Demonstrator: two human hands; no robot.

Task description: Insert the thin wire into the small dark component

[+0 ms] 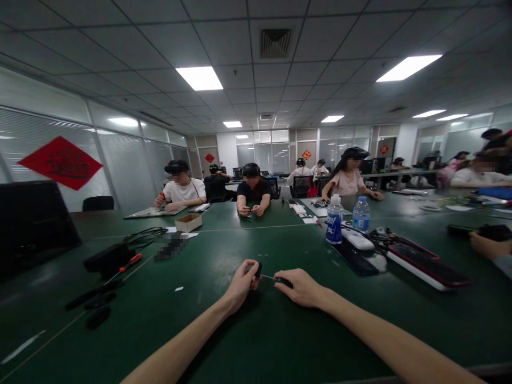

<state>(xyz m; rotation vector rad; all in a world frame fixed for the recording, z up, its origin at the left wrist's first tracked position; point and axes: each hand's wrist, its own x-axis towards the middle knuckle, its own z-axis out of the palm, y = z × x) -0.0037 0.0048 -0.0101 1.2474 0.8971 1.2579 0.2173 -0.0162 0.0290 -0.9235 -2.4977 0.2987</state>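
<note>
Above the green tabletop (240, 325), my left hand (242, 280) is closed around a small black part (259, 269), mostly hidden by the fingers. My right hand (301, 287) wraps the dark handle of a screwdriver, whose thin metal shaft (267, 276) points left. The shaft's tip meets or nearly meets the black part; the exact contact is too small to tell. Both hands are near the middle of the table, a short gap apart.
Left: a black box-shaped device (110, 258), an orange-handled screwdriver (131, 262), an open carton (189, 222). Right: a blue-labelled bottle (334, 226), a water bottle (361, 214), a red-edged device (428, 261), and a co-worker's hand (488, 248). Several people sit across.
</note>
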